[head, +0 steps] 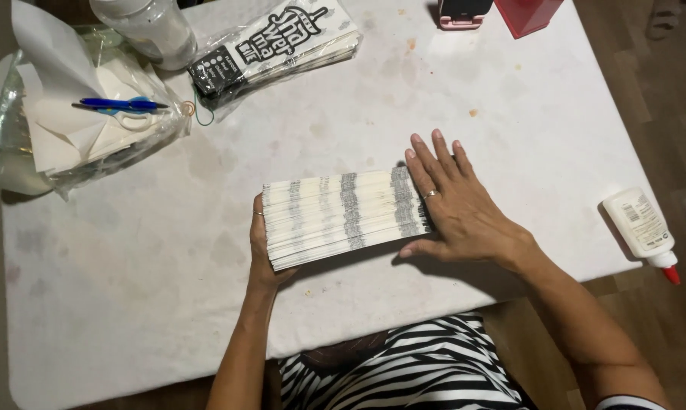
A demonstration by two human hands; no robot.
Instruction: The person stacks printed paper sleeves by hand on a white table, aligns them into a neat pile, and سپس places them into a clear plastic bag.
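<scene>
A thick stack of flat white paper sheets with grey printed bands stands on edge mid-desk. The left hand cups its left end; the right hand, fingers spread flat, presses its right end. A white glue bottle with a red cap lies well right of the stack.

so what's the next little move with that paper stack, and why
Probably press the two ends together to square the stack of flat paper bags. It stands on edge on the white table, fanned and slanted, with the left hand at one end and the right hand flat against the other.
</scene>
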